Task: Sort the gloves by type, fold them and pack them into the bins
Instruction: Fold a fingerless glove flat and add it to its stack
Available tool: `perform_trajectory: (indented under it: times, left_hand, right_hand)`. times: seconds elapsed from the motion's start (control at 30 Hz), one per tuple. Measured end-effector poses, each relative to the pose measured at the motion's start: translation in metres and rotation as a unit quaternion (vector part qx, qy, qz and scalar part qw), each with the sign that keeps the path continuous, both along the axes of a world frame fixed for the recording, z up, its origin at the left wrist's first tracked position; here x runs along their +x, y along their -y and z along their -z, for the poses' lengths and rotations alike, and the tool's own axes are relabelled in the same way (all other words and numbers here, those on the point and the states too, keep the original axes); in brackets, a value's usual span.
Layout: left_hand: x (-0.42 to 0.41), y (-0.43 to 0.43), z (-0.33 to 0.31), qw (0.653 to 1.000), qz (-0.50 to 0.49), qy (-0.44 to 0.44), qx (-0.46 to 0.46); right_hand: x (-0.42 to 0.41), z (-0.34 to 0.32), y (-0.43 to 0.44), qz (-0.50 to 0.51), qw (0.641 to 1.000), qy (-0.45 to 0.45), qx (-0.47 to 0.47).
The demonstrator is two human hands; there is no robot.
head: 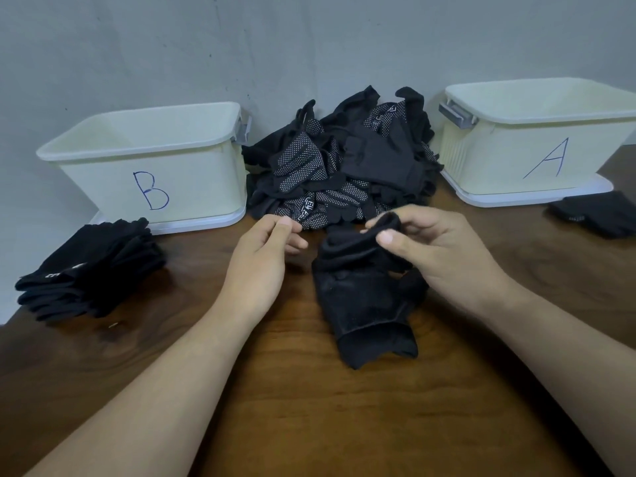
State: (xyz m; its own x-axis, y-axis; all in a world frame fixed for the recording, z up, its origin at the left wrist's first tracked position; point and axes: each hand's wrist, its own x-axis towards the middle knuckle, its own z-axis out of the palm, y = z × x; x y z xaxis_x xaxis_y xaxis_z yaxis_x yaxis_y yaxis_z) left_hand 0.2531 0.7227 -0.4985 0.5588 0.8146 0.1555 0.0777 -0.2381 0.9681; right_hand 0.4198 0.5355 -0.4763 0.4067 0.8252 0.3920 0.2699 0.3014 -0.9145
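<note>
The light is soft, even and rather dim, falling from above. Shadows are faint and blurred at the edges: a dark smudge lies on the tabletop (309, 407) under the near glove (358, 304) and beside the stack (89, 270) at the left. A dull sheen shows on the wood near that stack. The black cloth swallows detail, so folds in the far pile (344, 166) merge, though its white dots read clearly. Wide-angle bending tilts the left bin (151, 187) and right bin (537, 160) outward. The whole picture is slightly soft, with no hard glare.

Handwritten "B" on left bin (151, 187), "A" on right bin (547, 156) (glove print unreadable)
</note>
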Motion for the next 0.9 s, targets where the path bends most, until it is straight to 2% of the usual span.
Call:
perform_trajectory:
  times: [0.23, 0.33, 0.5, 0.6, 0.67, 0.73, 0.83, 0.9]
  left_hand:
    - [-0.002, 0.004, 0.000, 0.999, 0.011, -0.029, 0.032]
    - [-0.005, 0.009, -0.005, 0.996, 0.029, -0.051, 0.062]
    - [-0.012, 0.026, -0.015, 0.986, 0.069, -0.082, 0.130]
    - [-0.013, 0.035, -0.016, 0.973, 0.100, -0.096, 0.185]
    - [-0.012, 0.038, -0.015, 0.964, 0.091, -0.113, 0.221]
    - [-0.013, 0.034, -0.016, 0.958, 0.069, -0.147, 0.238]
    - [-0.018, 0.021, -0.018, 0.956, 0.076, -0.224, 0.172]
    - [-0.023, 0.015, -0.020, 0.962, 0.100, -0.233, 0.102]
  right_hand:
    - [0.024, 0.001, 0.042, -0.127, 0.969, 0.167, -0.131]
    - [0.034, 0.002, 0.052, -0.102, 0.972, 0.159, -0.136]
    - [0.042, 0.011, 0.051, 0.020, 0.981, 0.145, -0.130]
    - [0.039, 0.011, 0.051, 0.015, 0.959, 0.235, -0.158]
    - [0.036, 0.009, 0.053, 0.009, 0.940, 0.299, -0.162]
    - [0.033, 0.008, 0.053, 0.002, 0.933, 0.326, -0.151]
    - [0.028, 0.011, 0.050, -0.003, 0.918, 0.366, -0.156]
    - [0.026, 0.012, 0.050, 0.005, 0.907, 0.386, -0.167]
